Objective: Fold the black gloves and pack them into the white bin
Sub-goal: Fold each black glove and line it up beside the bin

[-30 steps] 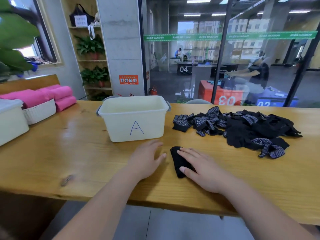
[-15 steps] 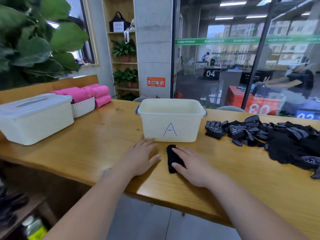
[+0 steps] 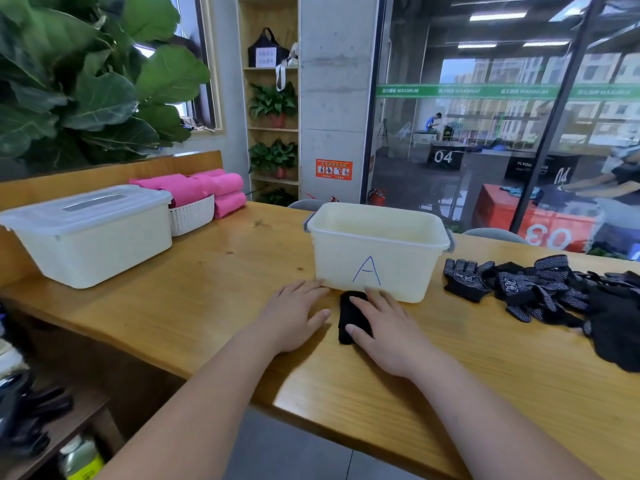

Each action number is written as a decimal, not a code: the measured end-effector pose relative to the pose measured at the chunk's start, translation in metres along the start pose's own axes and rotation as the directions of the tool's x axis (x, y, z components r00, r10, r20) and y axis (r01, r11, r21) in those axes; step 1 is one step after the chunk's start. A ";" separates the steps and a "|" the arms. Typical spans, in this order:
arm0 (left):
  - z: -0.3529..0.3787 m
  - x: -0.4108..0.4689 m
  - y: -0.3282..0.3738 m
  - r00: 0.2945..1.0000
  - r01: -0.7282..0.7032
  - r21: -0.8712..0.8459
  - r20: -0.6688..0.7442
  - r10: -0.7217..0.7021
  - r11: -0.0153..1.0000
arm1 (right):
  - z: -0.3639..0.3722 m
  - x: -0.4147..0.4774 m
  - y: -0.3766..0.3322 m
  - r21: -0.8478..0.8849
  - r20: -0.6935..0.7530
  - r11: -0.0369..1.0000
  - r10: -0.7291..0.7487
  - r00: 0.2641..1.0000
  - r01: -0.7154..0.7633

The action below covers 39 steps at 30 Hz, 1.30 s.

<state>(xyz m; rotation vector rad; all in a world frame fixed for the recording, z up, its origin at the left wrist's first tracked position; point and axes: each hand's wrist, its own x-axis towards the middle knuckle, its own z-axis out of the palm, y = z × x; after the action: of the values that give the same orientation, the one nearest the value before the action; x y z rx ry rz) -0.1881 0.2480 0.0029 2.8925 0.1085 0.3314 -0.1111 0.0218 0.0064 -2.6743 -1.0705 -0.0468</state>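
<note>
We're pressing right hand [image 3: 388,329] flat, fingers straight, on folded glove [image 3: 344,315] just in front of bin [image 3: 377,237]. Left hand [image 3: 296,315] is lying flat on table [image 3: 207,289] beside it, holding nothing.

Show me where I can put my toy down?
Bare table between the lidded box and the white bin, and along the near edge right of the right hand. Crowded: the glove pile on the right, and before the bin, around the left hand and folded glove.
</note>
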 end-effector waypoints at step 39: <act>0.006 -0.013 0.005 0.952 0.035 0.201 -0.304 0.029 0.979 | -0.018 -0.014 0.011 0.003 -0.002 0.998 0.065 0.998 -0.065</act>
<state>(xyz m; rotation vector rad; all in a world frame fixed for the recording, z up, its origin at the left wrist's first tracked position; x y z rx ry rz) -0.1992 0.2409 -0.0044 3.0171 0.2098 0.8128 -0.1128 0.0004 0.0196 -2.7043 -0.9812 -0.0353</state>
